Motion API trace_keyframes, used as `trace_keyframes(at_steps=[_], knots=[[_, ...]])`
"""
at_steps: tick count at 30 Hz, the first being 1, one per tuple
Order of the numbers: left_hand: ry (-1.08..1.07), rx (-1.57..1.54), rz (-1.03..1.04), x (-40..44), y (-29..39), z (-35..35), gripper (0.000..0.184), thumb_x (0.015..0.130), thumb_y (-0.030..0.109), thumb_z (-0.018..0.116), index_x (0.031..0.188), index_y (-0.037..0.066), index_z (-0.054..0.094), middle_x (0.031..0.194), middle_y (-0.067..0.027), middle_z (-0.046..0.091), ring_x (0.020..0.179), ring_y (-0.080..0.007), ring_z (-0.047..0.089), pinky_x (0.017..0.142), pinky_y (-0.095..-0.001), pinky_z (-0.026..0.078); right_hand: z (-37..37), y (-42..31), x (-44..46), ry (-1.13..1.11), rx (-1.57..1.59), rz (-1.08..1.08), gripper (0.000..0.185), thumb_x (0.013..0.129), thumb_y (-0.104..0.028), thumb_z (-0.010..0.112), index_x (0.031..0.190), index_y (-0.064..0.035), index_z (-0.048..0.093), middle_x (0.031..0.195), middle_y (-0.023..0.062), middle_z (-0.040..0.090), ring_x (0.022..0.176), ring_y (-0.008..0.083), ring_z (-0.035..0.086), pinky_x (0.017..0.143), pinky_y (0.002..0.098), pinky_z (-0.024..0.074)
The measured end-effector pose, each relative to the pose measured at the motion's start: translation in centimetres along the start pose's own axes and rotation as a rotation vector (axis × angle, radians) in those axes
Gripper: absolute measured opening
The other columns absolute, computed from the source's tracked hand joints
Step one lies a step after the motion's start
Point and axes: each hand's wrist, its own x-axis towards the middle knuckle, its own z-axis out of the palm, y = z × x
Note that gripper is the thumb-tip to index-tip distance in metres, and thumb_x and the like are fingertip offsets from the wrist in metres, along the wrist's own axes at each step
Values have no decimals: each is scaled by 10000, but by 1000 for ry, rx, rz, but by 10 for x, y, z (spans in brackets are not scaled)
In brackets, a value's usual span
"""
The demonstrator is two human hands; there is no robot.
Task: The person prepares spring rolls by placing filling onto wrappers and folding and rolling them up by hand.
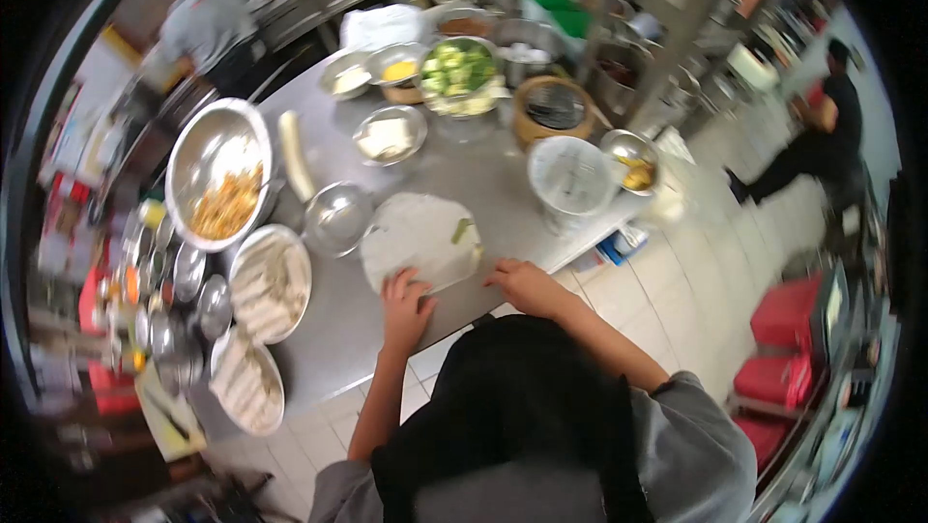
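A thin, pale round wrapper sheet (416, 238) lies flat on the steel table, with a few green pieces (464, 230) near its right edge. The fingers of my left hand (406, 308) are spread and rest on the wrapper's near edge. Just off the wrapper's right side is my right hand (527, 286), its fingers loosely bent and slightly apart, with nothing visible in them. An empty-looking metal bowl (338, 218) stands beyond the wrapper's left edge. Two oval plates at the left hold pale rolled wraps (269, 291).
A large steel bowl (217, 170) holds orange-brown shreds. Behind it lies a long pale cylinder (295, 156). Bowls of green vegetables (459, 69) and white pieces (387, 138) stand at the back. A clear tub (572, 180) is at the right edge. Two other people are farther off.
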Motion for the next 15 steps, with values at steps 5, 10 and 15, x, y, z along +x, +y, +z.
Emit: trace_keyframes(at_steps=[5,10,15], knots=[[65,66,53,7,-7,20,209,856,174,705,1031,91,626,1268,-98,570,1213,-357,496,1029,-502,370,-11,1,-41,48,-43,159,261,851,-54,554,1077,-91,679,1075,146,639,1065,355,620,921,446,495],[25,116,-10,13,-1,21,228,878,145,685,1062,48,589,1256,-130,570,1186,-363,516,1017,-480,388,-36,49,-107,-81,8,492,297,855,-191,606,1122,-97,694,1125,172,677,1076,363,633,931,455,503],[87,26,-58,11,33,13,258,838,107,722,1040,28,582,1263,-157,563,1170,-368,533,1023,-461,397,-114,150,-209,211,-91,955,268,822,-222,599,980,-58,741,1027,220,708,1015,370,671,893,463,522]])
